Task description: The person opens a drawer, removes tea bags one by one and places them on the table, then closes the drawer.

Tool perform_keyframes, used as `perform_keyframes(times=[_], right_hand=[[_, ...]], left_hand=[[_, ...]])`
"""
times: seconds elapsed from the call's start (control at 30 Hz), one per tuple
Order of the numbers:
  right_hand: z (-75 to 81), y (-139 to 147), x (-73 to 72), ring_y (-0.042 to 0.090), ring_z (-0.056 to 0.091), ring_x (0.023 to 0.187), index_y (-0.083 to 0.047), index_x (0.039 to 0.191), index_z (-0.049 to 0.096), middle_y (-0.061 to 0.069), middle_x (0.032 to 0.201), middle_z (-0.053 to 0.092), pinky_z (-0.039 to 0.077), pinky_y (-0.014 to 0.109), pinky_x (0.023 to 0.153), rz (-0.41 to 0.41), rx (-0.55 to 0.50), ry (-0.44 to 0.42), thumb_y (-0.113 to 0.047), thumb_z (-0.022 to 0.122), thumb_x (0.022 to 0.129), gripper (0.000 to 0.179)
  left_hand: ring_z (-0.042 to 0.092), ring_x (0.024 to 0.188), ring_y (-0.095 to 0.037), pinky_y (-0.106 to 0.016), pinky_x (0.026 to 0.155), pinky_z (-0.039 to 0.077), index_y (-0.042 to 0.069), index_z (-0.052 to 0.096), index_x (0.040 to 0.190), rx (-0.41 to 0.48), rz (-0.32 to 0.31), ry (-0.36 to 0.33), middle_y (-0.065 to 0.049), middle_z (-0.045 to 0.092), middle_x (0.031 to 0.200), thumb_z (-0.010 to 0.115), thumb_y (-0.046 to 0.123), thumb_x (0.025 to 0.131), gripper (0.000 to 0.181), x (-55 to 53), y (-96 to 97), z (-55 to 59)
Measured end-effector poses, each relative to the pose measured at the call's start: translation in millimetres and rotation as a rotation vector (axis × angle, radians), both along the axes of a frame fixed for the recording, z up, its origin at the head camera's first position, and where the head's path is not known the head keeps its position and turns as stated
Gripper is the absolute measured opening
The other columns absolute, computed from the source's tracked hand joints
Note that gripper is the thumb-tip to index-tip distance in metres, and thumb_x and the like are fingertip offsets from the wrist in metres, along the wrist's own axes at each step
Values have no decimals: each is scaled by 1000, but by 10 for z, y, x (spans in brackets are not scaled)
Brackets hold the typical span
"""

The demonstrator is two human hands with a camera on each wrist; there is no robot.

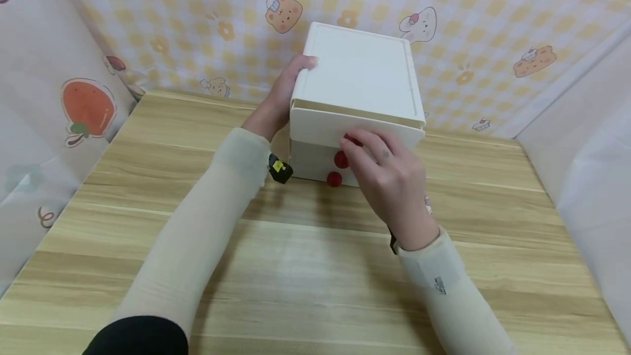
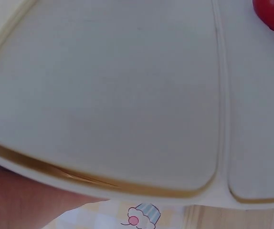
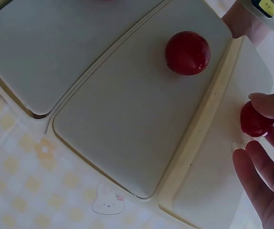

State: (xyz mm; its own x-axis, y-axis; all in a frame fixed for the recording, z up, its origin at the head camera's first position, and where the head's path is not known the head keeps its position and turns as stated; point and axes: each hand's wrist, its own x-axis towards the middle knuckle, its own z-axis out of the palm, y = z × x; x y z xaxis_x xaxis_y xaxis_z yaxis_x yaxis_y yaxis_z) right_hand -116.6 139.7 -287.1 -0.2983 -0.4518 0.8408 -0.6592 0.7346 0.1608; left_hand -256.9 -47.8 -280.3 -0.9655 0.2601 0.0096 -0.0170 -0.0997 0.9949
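I am observing the right hand [image 1: 389, 174] pinching the round, glossy red knob [image 3: 254, 121] of a slightly protruding white top drawer [image 1: 317, 126]. The left hand [image 1: 283, 89] is gripping the boxy white cabinet [image 1: 360, 73], thumb on top; the cabinet is standing just beyond the right hand.

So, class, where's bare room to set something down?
Bare tabletop lies left of the left sleeve, right of the right sleeve, and between them facing the white drawer unit. Crowded: the unit's left side and front, taken by the left hand and right hand.
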Motion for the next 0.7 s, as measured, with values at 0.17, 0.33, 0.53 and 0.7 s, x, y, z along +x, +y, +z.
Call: perform_keyframes(times=[0.17, 0.33, 0.53, 0.7], right_hand=[[-11, 13, -47, 26, 70, 96, -8, 98, 80, 6, 104, 76, 58, 36, 66, -31, -4, -48, -4, 69, 92, 14], [-28, 14, -106, 26, 69, 97, -8, 100, 81, 5, 105, 77, 58, 36, 63, -42, -33, -75, -7, 70, 92, 13], [-60, 7, -142, 26, 69, 96, -8, 100, 81, 6, 106, 77, 58, 37, 64, -35, -76, -87, -8, 72, 92, 12], [-117, 20, -86, 29, 68, 97, -7, 108, 78, 11, 114, 74, 58, 38, 66, -34, -78, -92, -8, 74, 89, 19]], left_hand=[[34, 132, -17, -34, 110, 27, 20, 21, 158, -15, 2, -2, -6, 33, 151, 33, 43, 96, 67, 1, -3, -1], [33, 133, -18, -36, 110, 27, 22, 21, 158, -25, -2, -17, -5, 32, 152, 33, 45, 96, 67, 8, -9, 8], [34, 133, -19, -37, 110, 27, 23, 22, 157, -17, 1, -13, -6, 33, 150, 33, 44, 96, 65, 11, -13, 18], [34, 132, -19, -38, 110, 28, 23, 21, 156, -25, -5, -24, -6, 34, 150, 33, 45, 96, 65, 18, -12, 18]])
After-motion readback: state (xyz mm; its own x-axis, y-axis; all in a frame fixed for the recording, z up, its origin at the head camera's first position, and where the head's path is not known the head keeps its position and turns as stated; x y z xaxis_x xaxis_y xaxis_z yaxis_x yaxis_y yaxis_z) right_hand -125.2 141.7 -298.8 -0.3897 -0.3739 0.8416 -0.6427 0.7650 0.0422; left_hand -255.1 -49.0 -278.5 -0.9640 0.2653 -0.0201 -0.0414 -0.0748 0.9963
